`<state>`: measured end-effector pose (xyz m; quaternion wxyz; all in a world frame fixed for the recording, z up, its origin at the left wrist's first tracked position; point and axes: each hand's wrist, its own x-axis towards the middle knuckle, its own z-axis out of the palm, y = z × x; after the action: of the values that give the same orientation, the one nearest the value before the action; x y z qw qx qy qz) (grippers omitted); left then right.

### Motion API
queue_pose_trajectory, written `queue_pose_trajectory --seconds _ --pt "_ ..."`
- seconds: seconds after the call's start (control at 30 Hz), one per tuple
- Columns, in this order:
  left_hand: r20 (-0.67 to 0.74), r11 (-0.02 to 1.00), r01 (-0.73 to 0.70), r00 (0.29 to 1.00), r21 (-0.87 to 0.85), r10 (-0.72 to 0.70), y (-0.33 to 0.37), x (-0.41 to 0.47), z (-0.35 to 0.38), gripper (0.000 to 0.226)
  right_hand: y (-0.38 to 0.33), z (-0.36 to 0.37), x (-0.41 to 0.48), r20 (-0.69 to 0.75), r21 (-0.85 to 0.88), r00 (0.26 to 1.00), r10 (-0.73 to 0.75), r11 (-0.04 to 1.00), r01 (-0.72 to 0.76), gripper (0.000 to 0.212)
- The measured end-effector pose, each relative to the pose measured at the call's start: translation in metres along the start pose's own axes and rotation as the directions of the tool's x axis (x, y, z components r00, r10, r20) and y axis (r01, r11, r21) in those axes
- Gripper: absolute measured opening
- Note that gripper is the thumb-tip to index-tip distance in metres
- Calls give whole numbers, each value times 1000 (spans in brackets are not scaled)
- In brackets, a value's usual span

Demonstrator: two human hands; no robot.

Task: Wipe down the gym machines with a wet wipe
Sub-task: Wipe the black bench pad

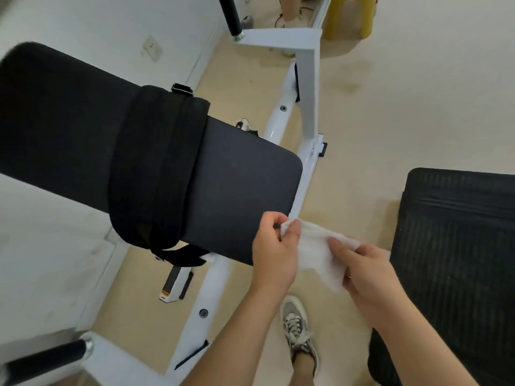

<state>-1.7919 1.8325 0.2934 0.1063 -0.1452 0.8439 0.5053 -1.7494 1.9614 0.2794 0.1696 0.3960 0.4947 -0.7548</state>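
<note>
Open floor (362,151) forms a corridor between the black bench pad (242,190) on the left and the mesh chair (457,246) on the right; the white frame rail (306,174) runs along the pad's edge, narrowing the passage.

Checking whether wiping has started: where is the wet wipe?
Head view, right of centre: the wet wipe is held between the left hand and right hand, beside the black pad.

beige floor (404,93) | on it: white machine frame (214,277) | yellow stool (351,18) | sneaker (298,327)
</note>
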Motion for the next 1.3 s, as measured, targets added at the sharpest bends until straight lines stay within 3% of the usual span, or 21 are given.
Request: queue_pose_trajectory --seconds 0.07,0.13,0.17,0.23,0.3,0.4,0.57,0.67,0.77,0.87,0.97,1.03,1.1,1.23,1.3 --pt "9 997 -11 1000 79 10 -10 20 -20 16 0 23 12 -81 -126 995 -65 991 55 12" --pt "8 989 -17 1000 149 16 -22 47 -36 17 2 53 30 -196 -353 935 -294 911 213 16" --pt "12 981 -20 1000 192 18 -28 63 -42 17 3 70 36 -204 -502 873 -443 813 296 23" --pt "50 965 -19 999 260 6 -40 94 -52 15 12 101 48 -66 -702 749 -659 564 435 40" --pt "98 948 -7 995 318 -25 -49 124 -57 13 32 127 61 145 -761 731 -667 397 513 49" --pt "156 870 -128 986 476 60 -55 163 -59 12 74 152 80 326 -753 753 -571 324 572 58" --pt "360 615 -443 895 653 262 -39 216 -59 19 87 172 127 344 -841 782 -520 199 502 64" --pt "357 549 -562 824 618 441 -34 237 -64 38 68 170 156 366 -884 772 -520 65 463 74" --pt "405 366 -679 698 637 591 -43 243 -67 44 40 157 181 308 -931 817 -488 23 365 84" --pt "600 131 -751 607 647 522 -56 240 -59 39 23 159 179 240 -959 809 -537 -2 284 76" --pt "616 150 -740 639 656 460 -58 244 -62 36 18 158 162 220 -948 708 -671 23 317 48" --pt "630 197 -749 646 633 431 -53 245 -66 36 16 153 167 210 -921 634 -744 67 384 40" --pt "642 226 -759 642 611 419 -48 247 -69 34 12 157 186 240 -878 635 -734 114 464 52" --pt "519 152 -632 731 760 443 -51 258 -81 49 22 166 217 395 -870 660 -639 -30 492 64" --pt "489 103 -586 749 803 447 -57 260 -80 55 24 149 226 354 -895 696 -625 -10 446 68"
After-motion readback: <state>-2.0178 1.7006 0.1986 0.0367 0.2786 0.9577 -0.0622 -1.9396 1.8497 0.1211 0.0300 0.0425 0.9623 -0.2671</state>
